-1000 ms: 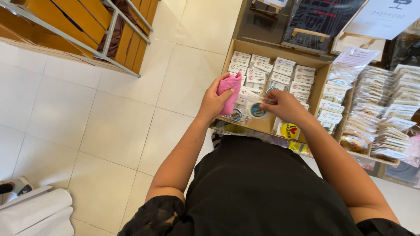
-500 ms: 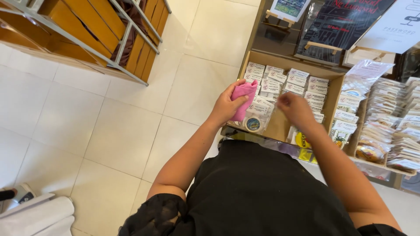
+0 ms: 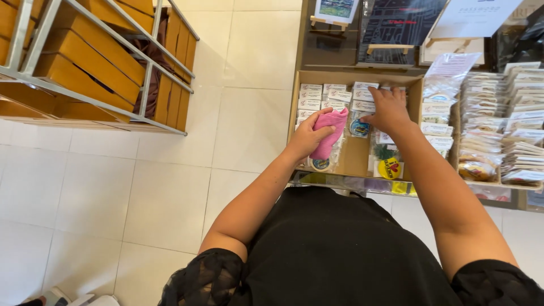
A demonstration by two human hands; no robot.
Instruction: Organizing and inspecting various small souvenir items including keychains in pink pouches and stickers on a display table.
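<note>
Folded pink cloth (image 3: pixel 330 133), upright over the cardboard tray's (image 3: pixel 356 160) left side, among small white packets (image 3: pixel 317 96).

Floor (image 3: pixel 170 187): large pale cream tiles, glossy, evenly lit, filling the left and centre of my view. Upper left: grey metal rack (image 3: pixel 102 93) holding orange-brown wooden boxes (image 3: pixel 85 56). Upper right: dark counter (image 3: pixel 334 45) with small framed cards on wooden easels (image 3: pixel 334 11).
</note>
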